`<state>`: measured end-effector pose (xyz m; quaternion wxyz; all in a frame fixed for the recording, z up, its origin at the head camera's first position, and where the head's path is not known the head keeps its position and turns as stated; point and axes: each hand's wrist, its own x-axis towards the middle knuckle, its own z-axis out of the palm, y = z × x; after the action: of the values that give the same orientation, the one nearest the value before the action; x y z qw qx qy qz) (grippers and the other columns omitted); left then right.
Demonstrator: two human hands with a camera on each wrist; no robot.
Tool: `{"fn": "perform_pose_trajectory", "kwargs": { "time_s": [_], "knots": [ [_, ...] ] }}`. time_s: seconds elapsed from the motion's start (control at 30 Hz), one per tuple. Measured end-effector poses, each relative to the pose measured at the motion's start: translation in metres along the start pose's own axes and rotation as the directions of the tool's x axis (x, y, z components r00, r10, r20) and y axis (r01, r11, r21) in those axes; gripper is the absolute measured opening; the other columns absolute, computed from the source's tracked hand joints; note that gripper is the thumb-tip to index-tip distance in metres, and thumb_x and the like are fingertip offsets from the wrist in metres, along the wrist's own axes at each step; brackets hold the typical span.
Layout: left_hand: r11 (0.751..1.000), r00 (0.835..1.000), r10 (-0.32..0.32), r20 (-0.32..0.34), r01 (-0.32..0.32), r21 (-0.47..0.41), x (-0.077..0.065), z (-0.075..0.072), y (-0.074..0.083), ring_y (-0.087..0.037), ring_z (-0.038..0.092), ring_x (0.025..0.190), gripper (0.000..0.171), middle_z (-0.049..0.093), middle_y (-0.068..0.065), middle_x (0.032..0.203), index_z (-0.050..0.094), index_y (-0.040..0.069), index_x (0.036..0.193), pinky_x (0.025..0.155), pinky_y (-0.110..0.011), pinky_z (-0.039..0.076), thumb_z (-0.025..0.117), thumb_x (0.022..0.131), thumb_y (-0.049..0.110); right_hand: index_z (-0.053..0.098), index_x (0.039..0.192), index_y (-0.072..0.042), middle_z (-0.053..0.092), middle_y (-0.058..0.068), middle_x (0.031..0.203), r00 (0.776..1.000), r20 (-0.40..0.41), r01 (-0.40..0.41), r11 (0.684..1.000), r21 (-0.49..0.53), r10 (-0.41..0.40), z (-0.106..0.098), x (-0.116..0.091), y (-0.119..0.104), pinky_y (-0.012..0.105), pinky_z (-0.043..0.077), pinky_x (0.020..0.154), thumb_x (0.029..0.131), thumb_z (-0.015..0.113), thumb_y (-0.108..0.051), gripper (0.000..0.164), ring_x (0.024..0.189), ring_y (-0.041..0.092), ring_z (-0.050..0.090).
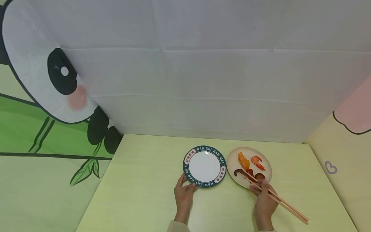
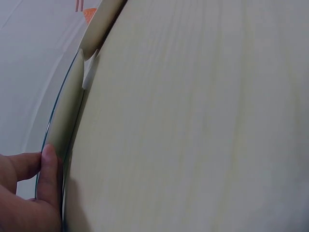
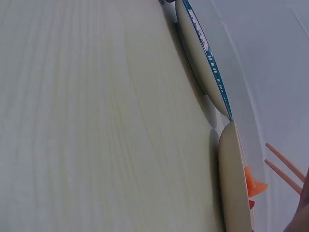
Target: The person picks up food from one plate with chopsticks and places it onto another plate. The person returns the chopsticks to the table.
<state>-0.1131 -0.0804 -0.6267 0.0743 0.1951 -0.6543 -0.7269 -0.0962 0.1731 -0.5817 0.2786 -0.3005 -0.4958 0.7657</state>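
My left hand [image 1: 184,196] pinches the near-left rim of a white plate [image 1: 204,166] with a dark green lettered border. In the left wrist view, thumb and fingers [image 2: 47,179] lie on either side of that rim. My right hand [image 1: 265,202] holds a pair of wooden chopsticks [image 1: 290,207] over a cream plate [image 1: 235,158]. Their tips are beside a dark curved food piece [image 1: 239,171]; whether they grip it I cannot tell. An orange wedge [image 1: 243,160], a shrimp [image 1: 258,163] and a round brown piece [image 1: 260,176] lie on the cream plate, along with a reddish-brown piece [image 1: 249,173].
Both plates stand side by side on a pale yellow-green table [image 1: 139,193], rims touching or nearly so. A grey-white cloth backdrop [image 1: 203,80] rises behind the table's far edge. Cartoon-printed sheets [image 1: 43,135] flank it.
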Motion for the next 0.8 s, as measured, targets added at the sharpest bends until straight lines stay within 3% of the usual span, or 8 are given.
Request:
{"fn": "perform_pose_trajectory", "kwargs": {
  "time_s": [0.2, 0.43, 0.63, 0.8],
  "knots": [
    [1.0, 1.0, -0.023, 0.0, 0.023, -0.001, 0.0, 0.0, 0.0, -0.028, 0.073, 0.091, 0.074, 0.052, -0.024, 0.13, 0.046, -0.006, 0.154, 0.075, -0.029, 0.065, 0.07, 0.086, -0.017, 0.077, 0.097, 0.004, 0.077, 0.007, 0.077, 0.993, 0.114, 0.021, 1.0, -0.002, -0.02, -0.001, -0.007, -0.001, 0.026, 0.062, 0.056, 0.107, 0.061, -0.017, 0.028, 0.057, 0.012, 0.073],
    [0.999, 0.999, -0.032, -0.001, 0.032, -0.001, 0.001, -0.001, -0.003, -0.028, 0.072, 0.092, 0.075, 0.052, -0.024, 0.13, 0.045, -0.006, 0.155, 0.076, -0.03, 0.066, 0.07, 0.085, -0.018, 0.078, 0.09, -0.001, 0.074, 0.006, 0.074, 0.978, 0.204, 0.044, 0.999, -0.008, -0.041, 0.0, -0.013, -0.001, 0.026, 0.061, 0.053, 0.108, 0.057, -0.008, 0.029, 0.056, 0.012, 0.071],
    [1.0, 1.0, -0.013, 0.003, 0.013, -0.021, 0.0, -0.001, -0.001, -0.028, 0.072, 0.09, 0.074, 0.051, -0.024, 0.13, 0.046, -0.007, 0.154, 0.075, -0.031, 0.066, 0.07, 0.085, -0.018, 0.072, 0.101, 0.016, 0.073, 0.006, 0.076, 0.97, 0.239, 0.059, 0.995, -0.084, -0.037, -0.001, -0.016, -0.001, 0.027, 0.062, 0.054, 0.109, 0.056, -0.007, 0.029, 0.058, 0.013, 0.073],
    [0.999, 1.0, -0.002, 0.01, 0.002, -0.045, -0.001, -0.001, 0.001, -0.025, 0.072, 0.089, 0.073, 0.05, -0.025, 0.129, 0.046, -0.008, 0.153, 0.075, -0.032, 0.066, 0.071, 0.085, -0.019, 0.066, 0.111, 0.023, 0.075, 0.003, 0.079, 0.962, 0.27, 0.083, 0.98, -0.181, -0.031, -0.002, -0.017, 0.0, 0.028, 0.063, 0.057, 0.11, 0.055, -0.01, 0.035, 0.06, 0.012, 0.074]
  ]
}}
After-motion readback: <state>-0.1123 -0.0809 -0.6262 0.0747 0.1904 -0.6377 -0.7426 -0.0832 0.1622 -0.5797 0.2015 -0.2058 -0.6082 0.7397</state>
